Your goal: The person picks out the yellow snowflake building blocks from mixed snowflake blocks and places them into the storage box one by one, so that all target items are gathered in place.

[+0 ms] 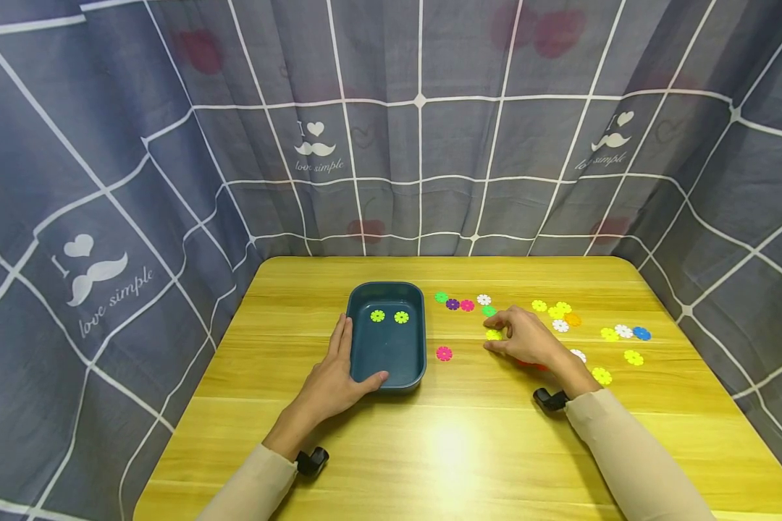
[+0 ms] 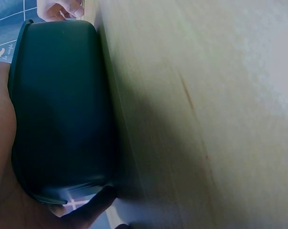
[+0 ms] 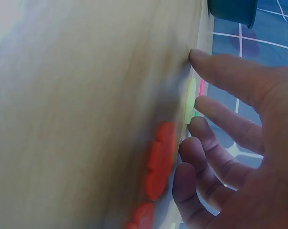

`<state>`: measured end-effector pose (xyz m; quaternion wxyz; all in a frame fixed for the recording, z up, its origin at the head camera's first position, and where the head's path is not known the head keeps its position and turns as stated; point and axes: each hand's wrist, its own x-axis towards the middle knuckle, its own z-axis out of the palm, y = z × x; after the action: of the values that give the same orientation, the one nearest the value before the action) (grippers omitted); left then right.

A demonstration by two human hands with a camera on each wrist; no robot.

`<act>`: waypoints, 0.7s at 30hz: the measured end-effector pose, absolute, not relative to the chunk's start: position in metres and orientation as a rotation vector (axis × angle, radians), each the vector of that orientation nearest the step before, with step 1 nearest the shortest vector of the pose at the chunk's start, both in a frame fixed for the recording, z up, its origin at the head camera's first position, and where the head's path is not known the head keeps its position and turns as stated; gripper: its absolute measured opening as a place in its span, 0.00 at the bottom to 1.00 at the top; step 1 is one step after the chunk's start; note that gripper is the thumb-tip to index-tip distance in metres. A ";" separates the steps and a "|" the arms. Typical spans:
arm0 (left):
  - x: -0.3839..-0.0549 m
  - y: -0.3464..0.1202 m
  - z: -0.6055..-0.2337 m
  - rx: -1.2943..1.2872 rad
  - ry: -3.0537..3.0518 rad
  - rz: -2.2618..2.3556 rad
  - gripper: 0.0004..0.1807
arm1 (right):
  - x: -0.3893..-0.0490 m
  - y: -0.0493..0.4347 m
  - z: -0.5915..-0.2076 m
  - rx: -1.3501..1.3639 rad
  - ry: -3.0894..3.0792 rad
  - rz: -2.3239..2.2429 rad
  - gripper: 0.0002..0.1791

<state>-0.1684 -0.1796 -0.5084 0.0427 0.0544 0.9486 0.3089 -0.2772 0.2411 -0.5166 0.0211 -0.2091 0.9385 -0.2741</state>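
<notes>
A dark blue-green plastic tray (image 1: 389,365) stands on the table with two yellow-green flower-shaped discs (image 1: 389,317) inside. My left hand (image 1: 329,380) rests against it, straight fingers along the left wall and thumb at the near rim. In the left wrist view the tray's outer wall (image 2: 63,105) fills the space beside the hand. Over the scattered discs hovers my right hand (image 1: 531,339), thumb and index finger spread on either side of a yellow disc (image 3: 190,100). Its other fingers are loosely bent. Red discs (image 3: 160,162) lie beneath that hand, partly hidden in the head view.
Right of the tray lie several flower discs, among them a pink one (image 1: 444,354), a purple one (image 1: 452,305) and a blue one (image 1: 641,333). The wooden table (image 1: 378,449) ends at a grey checked curtain (image 1: 391,166) behind and at both sides.
</notes>
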 end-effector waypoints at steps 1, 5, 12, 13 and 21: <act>-0.168 -0.180 -0.508 0.168 2.902 0.945 0.77 | -0.277 0.241 -0.517 -0.643 2.910 -0.853 0.23; -0.169 -0.180 -0.508 0.174 2.904 0.947 0.76 | -0.277 0.241 -0.518 -0.628 2.912 -0.866 0.21; -0.168 -0.179 -0.508 0.174 2.907 0.945 0.76 | -0.276 0.241 -0.517 -0.630 2.889 -0.908 0.18; -0.168 -0.179 -0.508 0.174 2.907 0.945 0.76 | -0.276 0.241 -0.517 -0.623 2.887 -0.909 0.17; -0.169 -0.180 -0.508 0.174 2.907 0.934 0.76 | -0.275 0.241 -0.518 -0.607 2.885 -0.897 0.17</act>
<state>-0.1685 -0.1796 -0.5083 0.0416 0.0567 0.9497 0.3053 -0.2749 0.2411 -0.5175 0.0302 -0.1970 0.9357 -0.2910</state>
